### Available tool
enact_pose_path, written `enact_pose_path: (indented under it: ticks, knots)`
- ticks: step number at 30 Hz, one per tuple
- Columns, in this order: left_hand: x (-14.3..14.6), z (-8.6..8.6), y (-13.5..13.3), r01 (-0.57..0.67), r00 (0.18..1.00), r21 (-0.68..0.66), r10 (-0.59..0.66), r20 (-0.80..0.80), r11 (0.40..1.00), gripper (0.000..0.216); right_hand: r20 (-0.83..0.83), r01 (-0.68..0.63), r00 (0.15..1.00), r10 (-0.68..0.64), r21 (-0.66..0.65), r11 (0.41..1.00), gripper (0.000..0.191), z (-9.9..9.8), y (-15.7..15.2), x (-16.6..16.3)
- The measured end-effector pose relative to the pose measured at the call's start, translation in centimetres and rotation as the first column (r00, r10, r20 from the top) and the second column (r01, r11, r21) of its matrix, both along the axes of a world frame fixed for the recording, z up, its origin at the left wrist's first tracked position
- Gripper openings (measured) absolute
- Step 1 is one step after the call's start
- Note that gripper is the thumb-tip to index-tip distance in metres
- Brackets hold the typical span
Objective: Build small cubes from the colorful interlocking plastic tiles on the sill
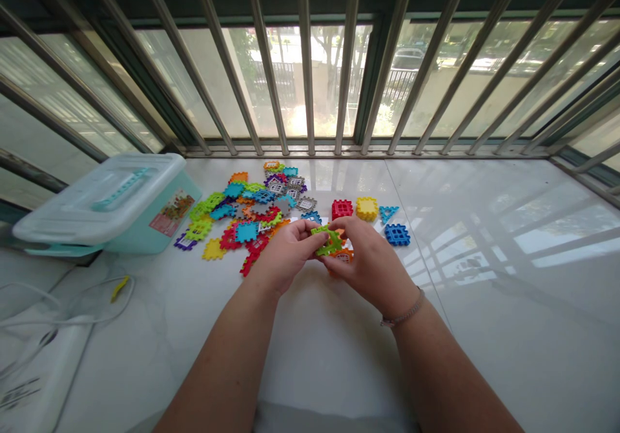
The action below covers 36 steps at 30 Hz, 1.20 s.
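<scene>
Between my two hands is a lime-green interlocking building tile (pixel 332 242) with notched edges. My left hand (pixel 290 252) pinches it from the left, thumb on top. The fingers of my right hand (pixel 365 255) close on its right side. An orange tile with a window pattern (pixel 345 258) shows just under the right fingers; whether it touches the green one I cannot tell. Beyond my hands stand a red block (pixel 341 209), a yellow block (pixel 367 209), a blue triangle piece (pixel 388 214) and a blue block (pixel 397 234). A pile of mixed notched tiles (pixel 247 231) spreads to the left.
A teal storage box with a clear lid (pixel 111 194) stands at the left. Below it, a white power strip (pixel 48 368) and cables (pixel 104 320) lie on the white tiled surface (pixel 508 329). Metal bars (pixel 305 64) before a window line the far edge.
</scene>
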<state>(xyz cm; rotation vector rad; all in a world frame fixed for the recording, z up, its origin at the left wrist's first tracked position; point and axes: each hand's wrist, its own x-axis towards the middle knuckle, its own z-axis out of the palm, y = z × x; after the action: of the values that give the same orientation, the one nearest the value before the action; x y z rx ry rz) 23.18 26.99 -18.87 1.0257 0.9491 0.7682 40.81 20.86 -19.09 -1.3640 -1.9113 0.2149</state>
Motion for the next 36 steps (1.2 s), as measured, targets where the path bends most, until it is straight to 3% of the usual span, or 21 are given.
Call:
enact_pose_path:
  ticks: [13, 36]
  knots:
    - [-0.23, -0.65, 0.06, 0.081, 0.991, -0.002, -0.080, -0.108, 0.997, 0.047, 0.021, 0.037, 0.999, -0.036, -0.025, 0.999, 0.040, -0.23, 0.08, 0.11]
    - [-0.10, 0.04, -0.11, 0.048, 0.992, 0.015, -0.046, -0.119, 0.999, 0.042, 0.015, -0.007, 1.000, 0.008, -0.050, 0.999, 0.039, 0.25, -0.10, -0.15]
